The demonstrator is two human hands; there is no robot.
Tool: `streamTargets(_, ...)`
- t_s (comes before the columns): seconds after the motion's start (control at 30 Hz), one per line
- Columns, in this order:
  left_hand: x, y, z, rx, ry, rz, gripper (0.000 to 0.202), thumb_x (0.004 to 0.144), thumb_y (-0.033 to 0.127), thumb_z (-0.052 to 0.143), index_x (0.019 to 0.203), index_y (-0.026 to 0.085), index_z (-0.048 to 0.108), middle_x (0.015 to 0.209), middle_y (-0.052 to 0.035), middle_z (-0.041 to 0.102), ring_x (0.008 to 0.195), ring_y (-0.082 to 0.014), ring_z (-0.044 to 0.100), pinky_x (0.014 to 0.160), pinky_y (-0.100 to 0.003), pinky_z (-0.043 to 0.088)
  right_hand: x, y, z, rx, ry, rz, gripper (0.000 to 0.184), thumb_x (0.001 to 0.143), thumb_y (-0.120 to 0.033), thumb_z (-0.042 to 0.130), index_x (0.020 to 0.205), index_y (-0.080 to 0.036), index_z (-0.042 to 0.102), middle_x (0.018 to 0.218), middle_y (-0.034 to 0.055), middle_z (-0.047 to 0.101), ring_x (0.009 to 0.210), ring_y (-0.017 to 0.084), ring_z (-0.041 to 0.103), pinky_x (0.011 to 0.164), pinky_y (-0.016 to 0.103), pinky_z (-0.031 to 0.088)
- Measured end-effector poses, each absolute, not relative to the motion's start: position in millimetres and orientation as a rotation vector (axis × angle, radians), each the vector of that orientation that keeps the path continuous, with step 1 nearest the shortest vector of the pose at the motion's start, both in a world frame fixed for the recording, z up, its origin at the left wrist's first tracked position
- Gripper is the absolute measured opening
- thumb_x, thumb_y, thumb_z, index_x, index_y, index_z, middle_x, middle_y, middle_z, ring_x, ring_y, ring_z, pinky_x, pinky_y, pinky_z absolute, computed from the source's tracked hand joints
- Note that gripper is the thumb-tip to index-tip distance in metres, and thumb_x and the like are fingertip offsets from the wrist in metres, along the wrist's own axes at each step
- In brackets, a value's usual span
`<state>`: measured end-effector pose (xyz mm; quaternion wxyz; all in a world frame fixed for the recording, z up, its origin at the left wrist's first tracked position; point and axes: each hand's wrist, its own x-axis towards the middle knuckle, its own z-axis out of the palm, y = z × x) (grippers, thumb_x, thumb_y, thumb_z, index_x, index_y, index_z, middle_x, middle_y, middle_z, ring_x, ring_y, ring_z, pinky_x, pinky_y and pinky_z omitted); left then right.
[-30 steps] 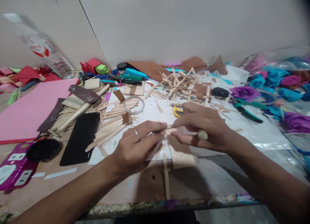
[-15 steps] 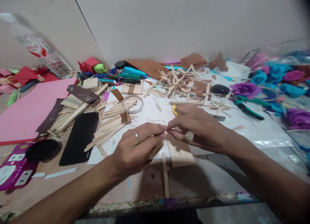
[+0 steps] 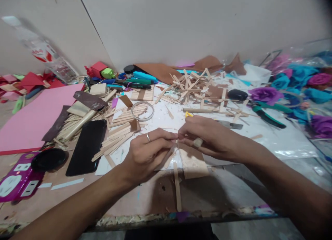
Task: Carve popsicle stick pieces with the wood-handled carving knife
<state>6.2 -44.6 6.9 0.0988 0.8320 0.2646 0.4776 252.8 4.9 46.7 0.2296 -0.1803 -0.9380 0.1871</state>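
Left hand (image 3: 145, 153) and right hand (image 3: 209, 133) pinch tight, on what I can't tell; the right also grips a rod (image 3: 198, 142). A stick (image 3: 177, 188) lies at their six o'clock.

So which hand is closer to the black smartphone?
Left. The left hand is to the right of the black smartphone; the right hand is farther right, beyond the left.
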Motion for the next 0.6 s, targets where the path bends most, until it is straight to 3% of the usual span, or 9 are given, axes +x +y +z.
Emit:
streamTargets(0.33,12.3,-40.3,15.4,2.082,0.900,1.438,0.017,0.088,0.003,0.079,0.089,0.019,0.079,0.096,-0.0051,0.083,0.090,-0.0147,0.080,0.080,-0.025,0.067,252.9,8.3,45.9,-0.559,-2.436,0.700,0.010,0.107,-0.025,0.060,0.101,-0.017,0.061,0.082,-0.0017,0.062,0.070,0.011,0.053,0.065,0.022,0.040)
streamTargets(0.6,11.1,-41.9,13.6,2.096,0.915,1.482,0.015,0.089,0.003,0.078,0.089,0.018,0.080,0.096,-0.0067,0.083,0.090,-0.0161,0.081,0.080,-0.028,0.069,255.2,9.2,48.2,-0.560,-2.352,0.470,0.008,0.100,-0.017,0.069,0.108,-0.017,0.068,0.073,-0.0044,0.055,0.062,0.011,0.049,0.059,0.024,0.036)
